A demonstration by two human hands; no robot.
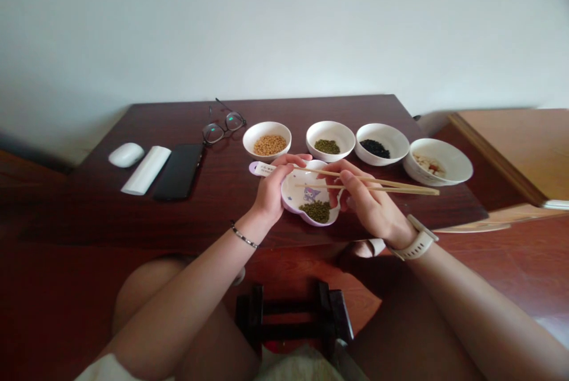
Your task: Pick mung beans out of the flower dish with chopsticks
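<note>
My left hand (272, 188) grips the rim of a white and purple cartoon-printed dish (296, 194) at its left side. Green beans (316, 211) lie in the near part of this dish, which is tilted a little toward me. In my right hand (367, 200) is a pair of wooden chopsticks (391, 186), their tips over the dish. Behind the dish stand a white bowl of yellow beans (269, 144), a bowl of green beans (327, 146) and a bowl of black beans (374, 149). A larger bowl (460, 173) with pale bits stands at the right.
On the left of the dark table (169, 114) are a white rounded case (126, 155), a white oblong case (146, 170), a black phone (178, 171) and eyeglasses (224, 127). A wooden cabinet top (511, 150) stands at the right, and a wall (275, 25) rises behind.
</note>
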